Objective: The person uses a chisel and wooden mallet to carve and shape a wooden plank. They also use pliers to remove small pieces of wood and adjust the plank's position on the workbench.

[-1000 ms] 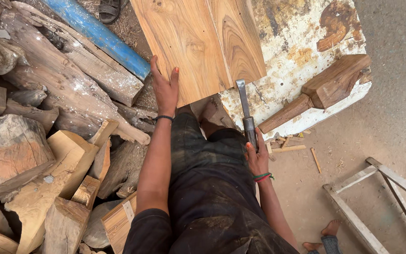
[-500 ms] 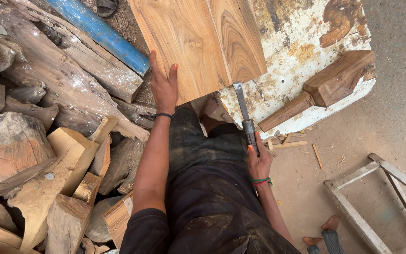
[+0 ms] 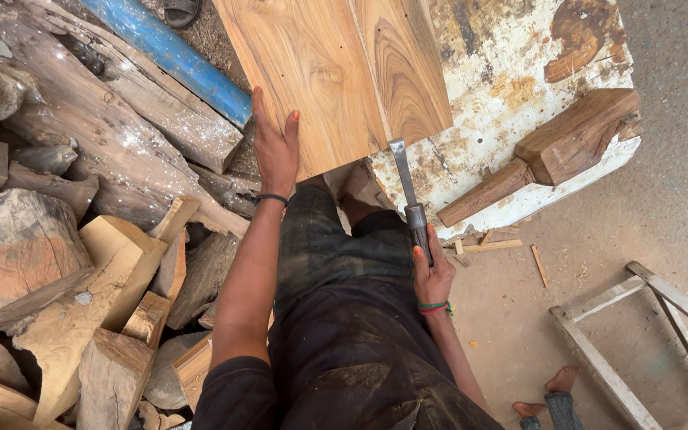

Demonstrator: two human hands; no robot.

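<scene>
Head view: the left hand [image 3: 276, 151] lies flat, fingers spread, on the stiff, heavy-looking wood panel [image 3: 336, 68] near its lower edge on the desk [image 3: 511, 72]. The right hand [image 3: 431, 275] is clenched around the chisel [image 3: 408, 195] handle, blade meeting the panel's edge.

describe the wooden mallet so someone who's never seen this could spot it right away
Start at the stained white table at the top, where the pale board lies. On the table's right end, apart from the board, rests the mallet: a dark reddish block head with a thick handle slanting down to the left. Unlike the steel chisel in the right hand, it is all wood and nobody is touching it.
</scene>
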